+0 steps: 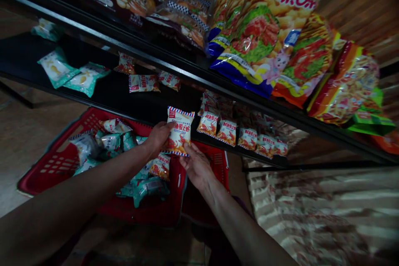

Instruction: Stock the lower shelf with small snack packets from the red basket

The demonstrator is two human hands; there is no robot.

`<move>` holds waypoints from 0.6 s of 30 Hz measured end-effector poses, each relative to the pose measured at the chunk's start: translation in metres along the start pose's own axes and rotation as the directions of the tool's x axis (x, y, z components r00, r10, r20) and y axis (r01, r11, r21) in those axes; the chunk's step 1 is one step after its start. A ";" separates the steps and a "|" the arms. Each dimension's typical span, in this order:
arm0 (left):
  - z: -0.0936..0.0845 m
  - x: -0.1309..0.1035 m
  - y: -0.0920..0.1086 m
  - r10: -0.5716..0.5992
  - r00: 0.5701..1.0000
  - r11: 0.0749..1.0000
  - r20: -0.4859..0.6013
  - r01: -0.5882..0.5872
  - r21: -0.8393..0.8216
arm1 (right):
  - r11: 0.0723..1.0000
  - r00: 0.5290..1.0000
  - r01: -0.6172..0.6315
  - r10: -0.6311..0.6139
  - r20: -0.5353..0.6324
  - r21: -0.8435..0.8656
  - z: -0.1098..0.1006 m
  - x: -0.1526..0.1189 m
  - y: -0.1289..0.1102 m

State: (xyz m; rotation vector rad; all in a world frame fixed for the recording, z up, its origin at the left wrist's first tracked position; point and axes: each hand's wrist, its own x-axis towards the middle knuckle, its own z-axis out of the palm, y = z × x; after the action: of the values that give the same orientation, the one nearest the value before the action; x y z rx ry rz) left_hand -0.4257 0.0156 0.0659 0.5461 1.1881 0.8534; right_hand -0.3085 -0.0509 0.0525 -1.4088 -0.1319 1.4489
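Note:
Both hands hold one small white, red and orange snack packet [180, 126] in front of the lower shelf's edge. My left hand [159, 136] pinches its left side, thumb on the front. Closed on the packet's lower right edge is my right hand [197, 164]. Beneath them, a red basket [59, 158] holds several green packets [151, 189] and a few white-and-orange ones [160, 166]. To the right on the black lower shelf [116, 97], similar white-and-orange packets [227, 131] stand in rows.
Larger bags [255, 33] crowd the upper shelf [102, 37], whose metal edge slants above my hands. Green-and-white packets [85, 78] lie on the lower shelf at left. A second red basket [218, 166] sits under the shelf, beside a rippled covering [311, 212].

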 end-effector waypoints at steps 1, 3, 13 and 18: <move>0.001 0.003 -0.002 0.008 1.000 1.000 0.017 -0.008 -0.006 | 1.000 1.000 0.012 -0.012 0.001 -0.009 0.001 0.006 -0.003; 0.006 0.011 -0.004 0.048 0.997 0.998 0.057 -0.045 -0.046 | 0.999 0.999 0.036 -0.036 0.014 -0.021 0.002 0.019 -0.010; 0.038 0.075 0.010 0.198 0.978 0.978 -0.063 -0.193 0.083 | 0.984 0.984 0.179 -0.179 -0.004 0.010 0.030 0.088 -0.056; 0.051 0.118 0.013 0.339 0.938 0.939 -0.076 -0.331 0.097 | 0.968 0.968 0.251 -0.252 -0.009 -0.025 0.048 0.124 -0.075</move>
State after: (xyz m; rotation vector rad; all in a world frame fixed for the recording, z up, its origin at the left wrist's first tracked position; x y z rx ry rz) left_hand -0.3653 0.1223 0.0242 0.8002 1.2370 1.1334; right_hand -0.2704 0.0965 0.0370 -1.3656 -0.3104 1.2324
